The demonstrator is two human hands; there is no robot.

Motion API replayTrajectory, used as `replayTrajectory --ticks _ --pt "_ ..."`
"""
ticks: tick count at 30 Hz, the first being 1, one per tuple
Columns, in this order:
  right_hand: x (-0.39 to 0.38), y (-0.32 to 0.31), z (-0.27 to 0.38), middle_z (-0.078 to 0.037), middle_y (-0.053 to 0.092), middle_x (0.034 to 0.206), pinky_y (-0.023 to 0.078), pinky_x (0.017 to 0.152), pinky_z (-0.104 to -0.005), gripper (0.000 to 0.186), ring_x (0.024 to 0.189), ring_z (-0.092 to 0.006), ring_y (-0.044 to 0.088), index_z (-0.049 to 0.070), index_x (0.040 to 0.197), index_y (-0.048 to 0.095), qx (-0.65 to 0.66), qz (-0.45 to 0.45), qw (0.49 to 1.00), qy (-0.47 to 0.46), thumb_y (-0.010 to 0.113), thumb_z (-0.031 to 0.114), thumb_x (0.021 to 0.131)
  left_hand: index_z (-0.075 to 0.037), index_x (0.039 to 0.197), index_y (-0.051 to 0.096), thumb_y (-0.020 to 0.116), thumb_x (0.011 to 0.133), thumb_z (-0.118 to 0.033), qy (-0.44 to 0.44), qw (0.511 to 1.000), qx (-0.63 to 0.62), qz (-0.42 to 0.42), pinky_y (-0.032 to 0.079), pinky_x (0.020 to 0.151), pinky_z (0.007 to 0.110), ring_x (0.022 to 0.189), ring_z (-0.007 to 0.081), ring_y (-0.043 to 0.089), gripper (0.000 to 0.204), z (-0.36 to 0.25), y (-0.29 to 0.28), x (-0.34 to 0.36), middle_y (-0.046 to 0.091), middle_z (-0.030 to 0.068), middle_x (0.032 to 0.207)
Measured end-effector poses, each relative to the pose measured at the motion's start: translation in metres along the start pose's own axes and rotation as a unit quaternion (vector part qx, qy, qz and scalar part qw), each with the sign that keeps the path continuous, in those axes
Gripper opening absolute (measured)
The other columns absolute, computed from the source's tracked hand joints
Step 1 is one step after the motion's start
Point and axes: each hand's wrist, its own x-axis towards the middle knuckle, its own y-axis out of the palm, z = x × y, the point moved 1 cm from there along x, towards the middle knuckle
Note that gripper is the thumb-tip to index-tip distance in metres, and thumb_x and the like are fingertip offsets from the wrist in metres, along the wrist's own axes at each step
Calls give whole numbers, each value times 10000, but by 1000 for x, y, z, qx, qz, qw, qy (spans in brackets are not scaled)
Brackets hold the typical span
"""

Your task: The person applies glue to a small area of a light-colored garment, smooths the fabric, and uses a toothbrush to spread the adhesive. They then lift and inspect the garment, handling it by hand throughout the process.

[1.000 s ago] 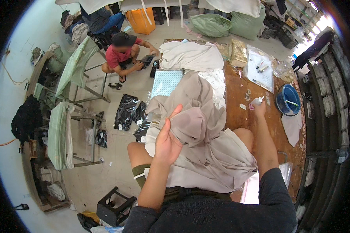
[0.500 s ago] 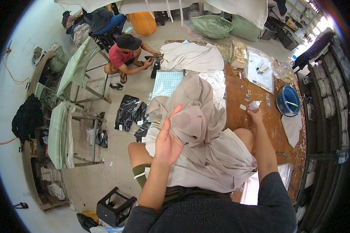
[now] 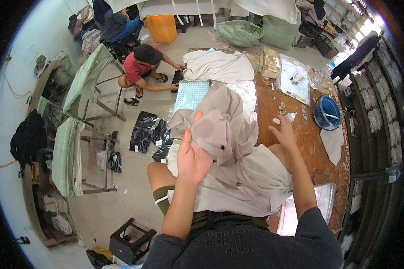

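Observation:
A beige cloth (image 3: 238,179) lies bunched over my lap and up onto the table. My left hand (image 3: 194,159) holds part of it from beneath, thumb up along its edge, most of the fingers hidden under the folds. A round darker patch (image 3: 204,127) shows on the raised part, with a small black spot lower down beside it. My right hand (image 3: 283,134) is over the table with its fingers apart and nothing in them. Just beyond its fingertips is a small white bottle (image 3: 291,117). A small white tag (image 3: 276,120) lies by those fingers.
On the brown table (image 3: 267,101) are a blue bucket (image 3: 326,113), a clear-covered board with pens (image 3: 296,80), a worn block (image 3: 270,62) and folded pale cloth (image 3: 217,66). A co-worker (image 3: 141,67) crouches far left, near black plastic packets (image 3: 143,131). A dark stool (image 3: 132,240) stands lower left.
My right hand has let go of the white bottle, leaving it on the table, and drawn slightly back. The left hand still holds up the cloth, whose raised part has shifted, showing a black spot.

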Motion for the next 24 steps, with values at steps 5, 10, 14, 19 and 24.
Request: replayTrajectory --ticks 5,10,14,19,24 --pt "-3 2 80 -183 439 1356 380 1045 -398 683 1278 -349 422 51 1342 463 115 125 976 -137 763 267 768 -157 1528 189 239 1052 -369 6 1000 -19 16 233 1166 456 1411 279 300 523 -4 3 -2 282 94 1549" --pt "-6 24 127 -189 347 1450 321 1099 -406 878 1360 -333 338 70 1443 332 212 212 930 -213 799 246 721 -150 1518 220 256 1049 -367 13 999 -47 20 191 1174 483 1425 286 270 518 -5 6 -1 268 98 1556" --pt "-9 58 141 -196 301 1496 312 1098 -457 1113 1384 -386 292 100 1475 257 139 161 953 -214 888 281 576 -138 1513 236 263 1049 -356 7 998 -56 8 154 1180 504 1435 294 247 514 -5 10 -5 251 103 1564" --pt "-7 88 144 -198 277 1512 270 1091 -571 1189 1405 -394 259 196 1495 241 101 131 980 -108 908 285 515 -142 1530 169 275 1044 -381 10 999 -35 19 219 1163 489 1418 312 279 552 -5 21 -21 239 129 1561" --pt "-6 104 151 -169 423 1415 301 1063 -579 738 1373 -382 319 196 1352 455 -24 195 960 -202 785 167 692 -154 1526 194 286 1040 -396 35 999 2 19 209 1158 526 1425 331 261 551 -19 39 -47 238 130 1563"
